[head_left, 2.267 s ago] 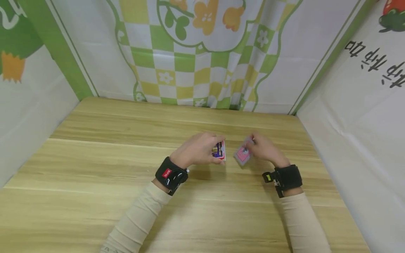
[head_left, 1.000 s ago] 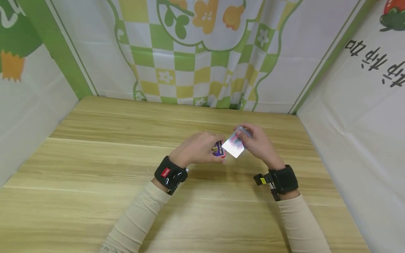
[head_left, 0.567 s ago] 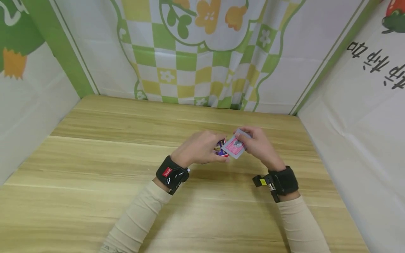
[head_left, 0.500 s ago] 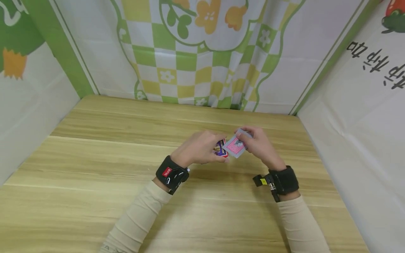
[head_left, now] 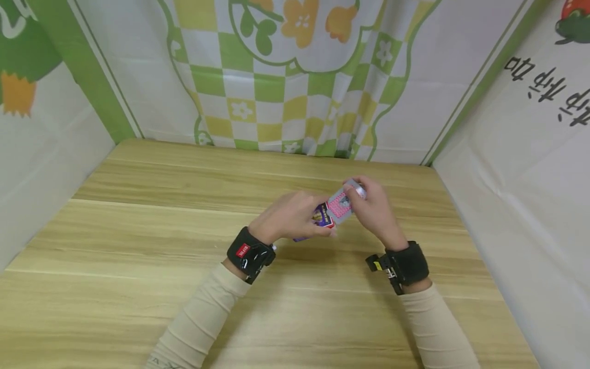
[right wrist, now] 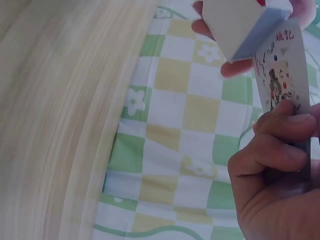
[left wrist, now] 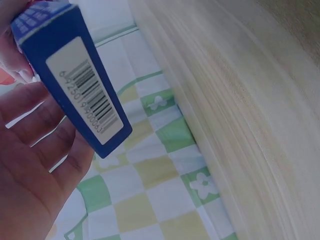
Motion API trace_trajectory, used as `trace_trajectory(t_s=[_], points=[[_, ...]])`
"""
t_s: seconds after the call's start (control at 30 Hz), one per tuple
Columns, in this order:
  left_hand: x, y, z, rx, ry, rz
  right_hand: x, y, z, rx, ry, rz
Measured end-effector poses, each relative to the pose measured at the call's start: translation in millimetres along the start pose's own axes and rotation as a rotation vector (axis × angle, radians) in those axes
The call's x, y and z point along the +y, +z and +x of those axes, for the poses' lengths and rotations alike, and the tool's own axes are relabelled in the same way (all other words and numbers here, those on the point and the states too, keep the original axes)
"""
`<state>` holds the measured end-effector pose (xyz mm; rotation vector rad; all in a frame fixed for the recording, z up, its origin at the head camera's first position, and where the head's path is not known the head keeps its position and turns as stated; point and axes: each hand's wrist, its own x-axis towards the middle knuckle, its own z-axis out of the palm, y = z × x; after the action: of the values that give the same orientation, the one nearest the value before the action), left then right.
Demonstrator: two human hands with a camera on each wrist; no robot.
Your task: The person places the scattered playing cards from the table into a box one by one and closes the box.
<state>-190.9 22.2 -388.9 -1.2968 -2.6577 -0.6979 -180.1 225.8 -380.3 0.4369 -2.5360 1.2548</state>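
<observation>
My left hand (head_left: pixel 287 215) grips a purple-and-blue playing-card box (head_left: pixel 321 217) between thumb and fingers, above the wooden table. In the left wrist view, the blue bottom end of the box (left wrist: pixel 86 92) bears a white barcode label. My right hand (head_left: pixel 377 211) pinches a deck of playing cards (head_left: pixel 340 205), pink-patterned back facing up. The deck's near end meets the open mouth of the box, both lying along one slanted line. From below, the right wrist view shows a joker face on the deck (right wrist: pixel 274 70), its tip at the box's white flap (right wrist: pixel 232 27).
The wooden table (head_left: pixel 258 307) spreads beneath both hands. A green-and-yellow checkered curtain (head_left: pixel 272 102) hangs behind its far edge, with white cloth walls at left and right. Black strap cameras (head_left: pixel 249 254) sit on the wrists.
My right hand has lifted the deck from beside the box and turned it into line with the box's mouth. My left hand has tilted the box slightly, keeping its grip.
</observation>
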Motion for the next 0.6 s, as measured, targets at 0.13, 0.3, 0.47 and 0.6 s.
trace_trajectory(t_s=[0.13, 0.3, 0.47, 0.6], points=[[-1.0, -1.4, -0.1, 0.017, -0.006, 0.0, -2.6, 4.0, -1.7, 0.013, 0.023, 0.003], [-2.2, -2.1, -0.7, 0.023, -0.014, 0.002, -6.9, 5.7, -3.5, 0.013, 0.088, 0.041], [-2.3, -1.7, -1.3, 0.033, -0.022, -0.014, -8.9, 10.0, -6.1, 0.065, 0.09, 0.072], [-3.2, -0.9, -1.6, 0.048, -0.054, -0.024, -12.2, 21.4, -9.0, 0.088, 0.051, 0.11]])
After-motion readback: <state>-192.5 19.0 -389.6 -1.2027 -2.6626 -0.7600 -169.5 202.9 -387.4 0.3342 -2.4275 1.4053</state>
